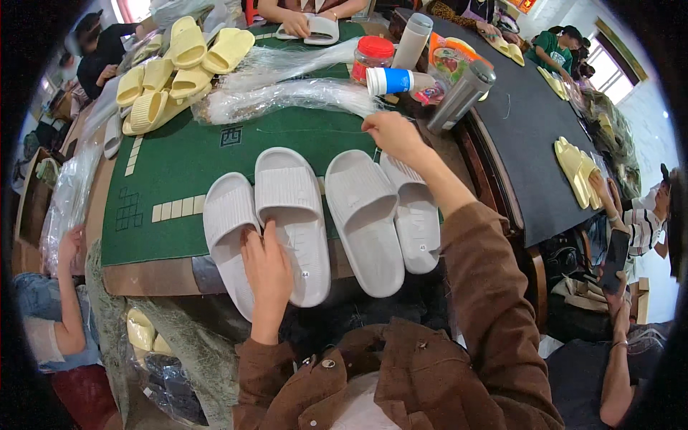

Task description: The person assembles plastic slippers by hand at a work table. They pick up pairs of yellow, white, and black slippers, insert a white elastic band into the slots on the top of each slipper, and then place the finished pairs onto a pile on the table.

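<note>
Four-sided green mat aside, two pairs of pale grey slide slippers lie before me, their heels over the table's near edge. My left hand (266, 276) has its fingers at the strap openings where the left slipper (228, 204) and its mate (290, 183) meet, gripping their adjoining sides. Right of these sit a broad grey slipper (364, 215) and a narrower-looking one (416, 222), turned partly on its side. Beyond them my right hand (398, 136) is closed in a pinch on a thin clear strand (315, 131), close to a bundle of clear plastic strands (287, 100).
A pile of yellow slippers (186, 50) stands far left. A red-lidded jar (373, 57), a blue-and-white paper cup (390, 82) and a steel flask (462, 97) crowd the far right. People work around this table and the dark table (523, 143).
</note>
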A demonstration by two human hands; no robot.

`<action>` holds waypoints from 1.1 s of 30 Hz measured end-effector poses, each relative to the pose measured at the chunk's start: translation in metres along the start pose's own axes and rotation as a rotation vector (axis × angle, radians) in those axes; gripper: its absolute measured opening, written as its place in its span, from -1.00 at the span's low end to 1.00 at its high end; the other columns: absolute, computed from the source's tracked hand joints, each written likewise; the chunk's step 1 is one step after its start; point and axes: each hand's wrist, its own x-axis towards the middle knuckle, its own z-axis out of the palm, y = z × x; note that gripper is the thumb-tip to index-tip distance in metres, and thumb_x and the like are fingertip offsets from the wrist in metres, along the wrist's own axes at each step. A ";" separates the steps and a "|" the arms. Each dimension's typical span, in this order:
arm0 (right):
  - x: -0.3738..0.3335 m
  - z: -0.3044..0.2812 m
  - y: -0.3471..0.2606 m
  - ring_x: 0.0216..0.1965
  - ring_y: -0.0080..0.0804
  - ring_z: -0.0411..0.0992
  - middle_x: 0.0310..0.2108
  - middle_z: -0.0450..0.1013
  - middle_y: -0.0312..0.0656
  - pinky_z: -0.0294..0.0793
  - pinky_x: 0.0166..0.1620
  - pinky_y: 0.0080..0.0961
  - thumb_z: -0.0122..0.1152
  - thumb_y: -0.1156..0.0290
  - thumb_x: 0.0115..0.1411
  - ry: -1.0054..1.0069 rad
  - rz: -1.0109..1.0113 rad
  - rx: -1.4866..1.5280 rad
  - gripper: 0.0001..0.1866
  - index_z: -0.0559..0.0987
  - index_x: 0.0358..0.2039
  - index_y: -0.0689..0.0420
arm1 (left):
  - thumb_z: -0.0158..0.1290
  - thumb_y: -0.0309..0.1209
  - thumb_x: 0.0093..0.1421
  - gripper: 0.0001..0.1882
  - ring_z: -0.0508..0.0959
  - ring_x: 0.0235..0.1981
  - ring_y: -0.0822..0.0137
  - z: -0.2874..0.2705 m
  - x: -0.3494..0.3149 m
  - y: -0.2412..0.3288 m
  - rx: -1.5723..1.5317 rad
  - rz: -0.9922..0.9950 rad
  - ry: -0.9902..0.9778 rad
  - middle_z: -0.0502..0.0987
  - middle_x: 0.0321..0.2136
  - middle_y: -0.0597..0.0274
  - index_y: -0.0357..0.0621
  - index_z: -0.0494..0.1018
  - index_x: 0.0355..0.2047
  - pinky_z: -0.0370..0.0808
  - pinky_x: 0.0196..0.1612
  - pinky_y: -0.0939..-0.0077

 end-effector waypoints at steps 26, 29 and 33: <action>-0.207 -0.069 -0.069 -0.48 -0.36 0.42 -0.47 0.41 -0.16 0.40 -0.41 -0.50 0.25 0.62 0.03 0.193 -0.077 0.407 -0.90 0.51 -0.41 0.23 | 0.00 -0.49 0.16 -0.49 0.17 0.15 -0.29 -0.026 -0.016 0.013 0.034 0.062 -0.068 0.20 0.06 -0.32 -0.20 0.26 0.16 0.08 0.24 -0.09; -0.236 -0.047 -0.066 -0.48 -0.35 0.42 -0.46 0.38 -0.17 0.39 -0.42 -0.49 0.24 0.61 0.04 0.089 0.021 0.476 -0.90 0.49 -0.41 0.24 | -0.02 -0.44 0.19 -0.50 0.20 0.15 -0.26 -0.022 -0.025 0.009 0.126 0.049 -0.015 0.21 0.09 -0.31 -0.17 0.26 0.16 0.08 0.26 -0.07; -0.242 -0.040 -0.068 -0.49 -0.34 0.41 -0.48 0.36 -0.17 0.41 -0.41 -0.49 0.22 0.60 0.06 0.119 0.103 0.428 -0.91 0.47 -0.43 0.23 | -0.04 -0.39 0.21 -0.51 0.24 0.14 -0.22 -0.023 -0.021 -0.017 0.142 0.035 0.005 0.26 0.06 -0.27 -0.15 0.28 0.16 0.09 0.27 -0.05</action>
